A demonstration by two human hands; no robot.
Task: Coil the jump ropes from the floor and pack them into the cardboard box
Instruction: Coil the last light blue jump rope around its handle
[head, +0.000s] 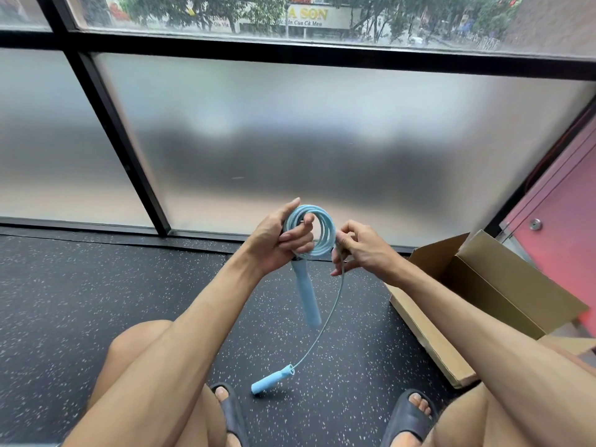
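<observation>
Speckled black floor point(80, 285) spans the lower frame. At centre the left grip point(277, 237) curls round the mostly wound jump rope point(322, 227); the right grip point(361, 250) pinches its loose strand. One handle point(271, 379) rests on the floor below. At right, the open cardboard box point(500, 285) awaits packing.

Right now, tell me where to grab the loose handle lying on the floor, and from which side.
Grip the loose handle around mid-shaft, probably best from above with fingers across its length. It lies on the floor, and the cord leaves its upper-right end.
</observation>
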